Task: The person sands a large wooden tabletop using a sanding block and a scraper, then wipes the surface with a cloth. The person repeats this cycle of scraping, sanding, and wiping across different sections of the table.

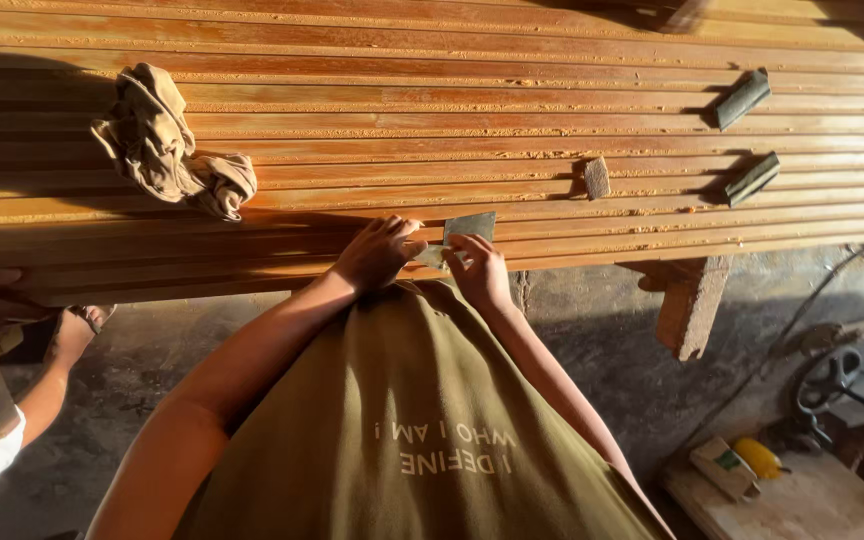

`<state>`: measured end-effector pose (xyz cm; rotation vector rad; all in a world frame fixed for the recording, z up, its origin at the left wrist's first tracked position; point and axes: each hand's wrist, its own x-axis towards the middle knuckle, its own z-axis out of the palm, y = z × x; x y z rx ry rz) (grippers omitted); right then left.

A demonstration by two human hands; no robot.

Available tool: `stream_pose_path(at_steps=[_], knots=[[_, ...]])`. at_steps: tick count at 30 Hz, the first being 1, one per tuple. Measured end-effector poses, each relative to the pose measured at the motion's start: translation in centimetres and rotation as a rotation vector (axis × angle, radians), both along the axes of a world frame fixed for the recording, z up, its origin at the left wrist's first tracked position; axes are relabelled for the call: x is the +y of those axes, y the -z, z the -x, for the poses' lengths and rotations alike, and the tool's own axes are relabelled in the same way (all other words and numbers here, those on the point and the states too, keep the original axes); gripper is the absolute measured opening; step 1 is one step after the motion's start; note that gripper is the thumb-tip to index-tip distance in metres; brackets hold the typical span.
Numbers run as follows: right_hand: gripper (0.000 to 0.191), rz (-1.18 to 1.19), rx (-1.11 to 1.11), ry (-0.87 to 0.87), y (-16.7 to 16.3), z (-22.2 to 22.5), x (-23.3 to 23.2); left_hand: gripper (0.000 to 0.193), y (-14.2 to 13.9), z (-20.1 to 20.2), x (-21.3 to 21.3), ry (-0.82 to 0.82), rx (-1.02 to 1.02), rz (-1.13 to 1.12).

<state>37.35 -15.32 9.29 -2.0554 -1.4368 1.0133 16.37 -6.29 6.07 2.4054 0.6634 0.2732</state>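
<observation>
Two hands press a thin metal scraper against the near edge of stacked timber.

The left hand and right hand both pinch the flat grey scraper blade, held tilted on the nearest orange plank. The blade looks light, stiff and sharp-edged, best gripped at its two ends. A crumpled cloth lies well apart, farther along the planks.

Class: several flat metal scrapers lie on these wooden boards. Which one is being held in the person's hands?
The pale scraper at the boards' near edge, gripped by both the left hand and right hand. The two dark scrapers far right lie untouched.
</observation>
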Motion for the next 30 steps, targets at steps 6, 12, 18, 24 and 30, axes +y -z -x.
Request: stream_pose_path(at_steps=[6, 12, 18, 24, 30], knots=[[0.028, -0.026, 0.090, 0.340, -0.1, 3.0, -2.5, 0.044, 2.6, 2.0, 1.3, -0.088, -0.020, 0.380], [0.048, 0.110, 0.482, 0.513, 1.4, 10.1, -1.8, 0.067, 4.2, -0.6, 0.8, -0.732, -0.616, 0.626], [0.073, -0.002, 0.829, 0.663, 2.0, 12.4, 1.6, 0.061, 3.6, -2.5, 2.2, -0.746, -0.525, 0.711], [0.070, -0.088, 0.103, 0.349, 1.1, 11.3, 4.6, 0.039, 1.9, -1.5, 4.5, -0.632, -0.188, 0.843], [0.068, -0.108, 0.058, 0.320, 0.2, 12.7, 7.6, 0.061, 1.8, 2.7, 7.6, -0.383, -0.193, -0.020]])
